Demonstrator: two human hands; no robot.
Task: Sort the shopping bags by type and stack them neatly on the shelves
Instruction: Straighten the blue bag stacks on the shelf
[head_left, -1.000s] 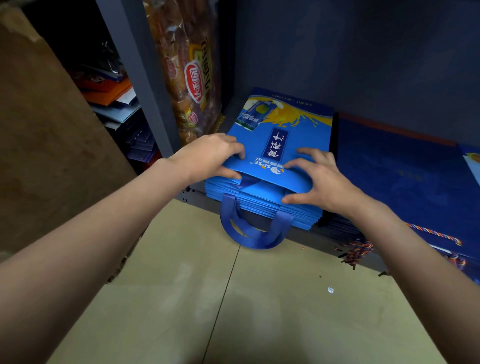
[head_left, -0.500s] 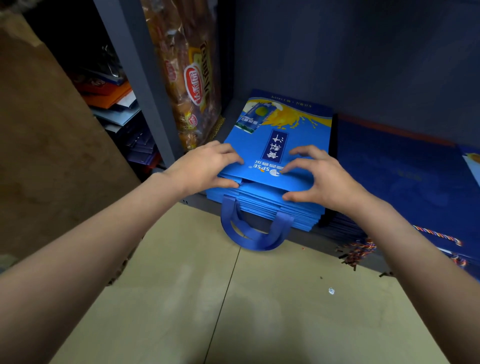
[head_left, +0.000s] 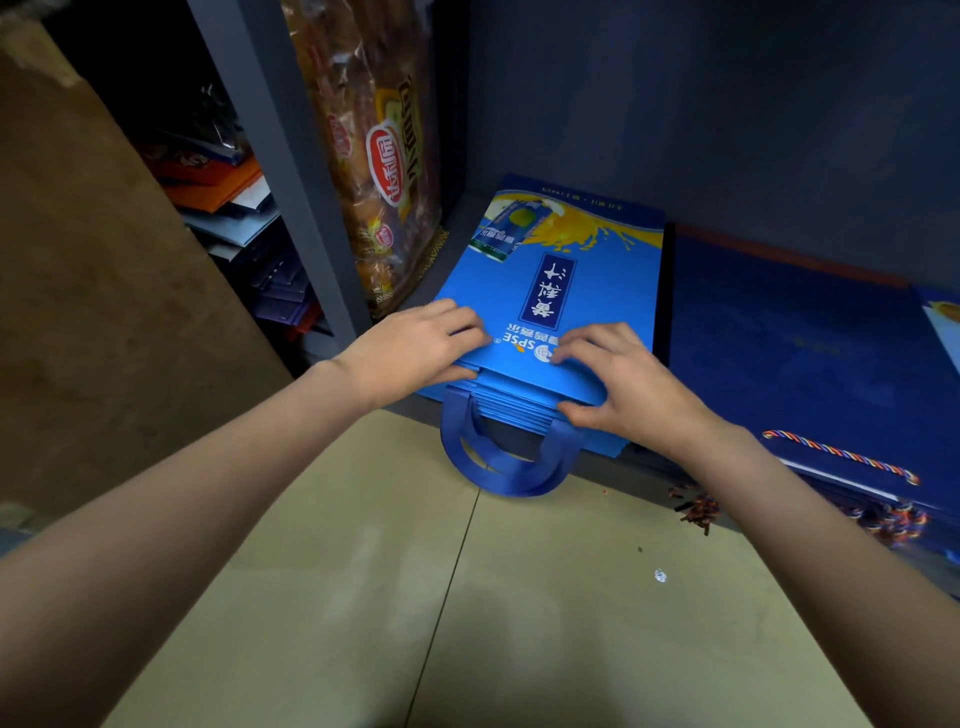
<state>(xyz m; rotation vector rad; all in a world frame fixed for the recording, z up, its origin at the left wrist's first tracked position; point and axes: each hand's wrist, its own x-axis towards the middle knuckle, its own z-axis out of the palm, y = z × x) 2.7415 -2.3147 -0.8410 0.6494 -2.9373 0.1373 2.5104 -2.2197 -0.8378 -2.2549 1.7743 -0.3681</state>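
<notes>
On the bottom shelf: a stack of light-blue paper bags (head_left: 587, 291) lies flat, its top bag printed with a juice carton, an orange splash and "SPSE" lettering.
Left hand (head_left: 410, 348): it lies on the near left corner of the stack, fingers curled over the top bag and the thumb tucked under that bag's front edge, so it pinches the top bag.
Right hand (head_left: 623, 384): it is on the near right part of the same stack, fingertips bent down onto the printed face, thumb pressed against the front edge below; it grips the top bag between fingers and thumb.
Between the hands: the bag's near edge shows, with the layered edges of the bags beneath it.
Below the hands: blue ribbon handles (head_left: 506, 462) hang in loops from the stack over the shelf lip (head_left: 649, 462) onto the tiled floor (head_left: 467, 623).
Right of the right hand: a stack of dark-blue bags (head_left: 789, 353) lies just beside the light-blue one, with a multicoloured twisted cord handle (head_left: 841, 456) near its front edge.
Beyond the left hand: a clear snack packet (head_left: 379, 171) with a red logo stands upright against the grey shelf post (head_left: 280, 171).
Left of the post: orange and pale paper bags (head_left: 228, 202) are piled in a darker bay.
Far left: a brown cardboard panel (head_left: 93, 291) leans at an angle.
</notes>
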